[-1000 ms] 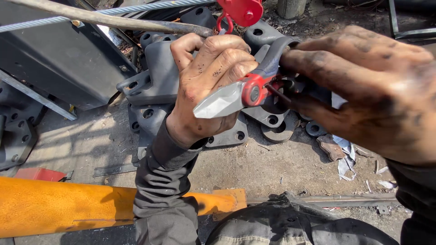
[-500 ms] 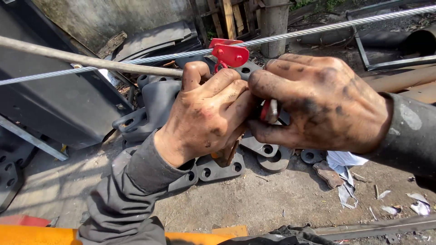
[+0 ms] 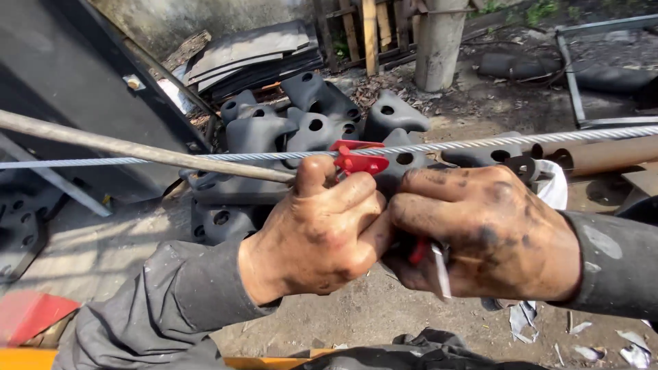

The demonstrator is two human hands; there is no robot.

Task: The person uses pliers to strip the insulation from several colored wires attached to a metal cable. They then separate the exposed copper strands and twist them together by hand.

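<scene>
clip [image 3: 359, 159], red plastic, sits on the wire [image 3: 480, 144] near the middle of the view, just at 12 o'clock of the two hands. its flat top edge lies along the wire and its lower part dips behind the left thumb. a second red piece with a pale, narrow metal tongue [image 3: 441, 268] shows low between the hands, at 5 o'clock of the clip; most of it is hidden by fingers, so its shape cannot be told.

left hand [image 3: 319, 233] is curled shut, thumb up and touching the clip from below; what its fingers enclose is hidden. right hand [image 3: 490, 233] is also closed, fingers folded around the red piece with the tongue, which pokes out beneath them. both hands are smeared dark with grease, and grey sleeves cover the forearms.

the wire is twisted steel, running from 9 o'clock to 3 o'clock, rising slightly to the right. a rusty rod [image 3: 137, 149] comes in from 10 o'clock and ends behind the left thumb.

behind the hands, at 12 o'clock, a heap of dark grey castings [image 3: 308, 130] with round holes lies on the dirt ground [image 3: 384, 308]. a black panel [image 3: 62, 75] leans at 10 o'clock, a post [image 3: 439, 44] stands at 1 o'clock, a pipe [image 3: 603, 156] lies at 3 o'clock. paper scraps [image 3: 524, 318] lie at 5 o'clock, and a yellow beam [image 3: 27, 358] shows at 8 o'clock. sunlit outdoor yard.
</scene>
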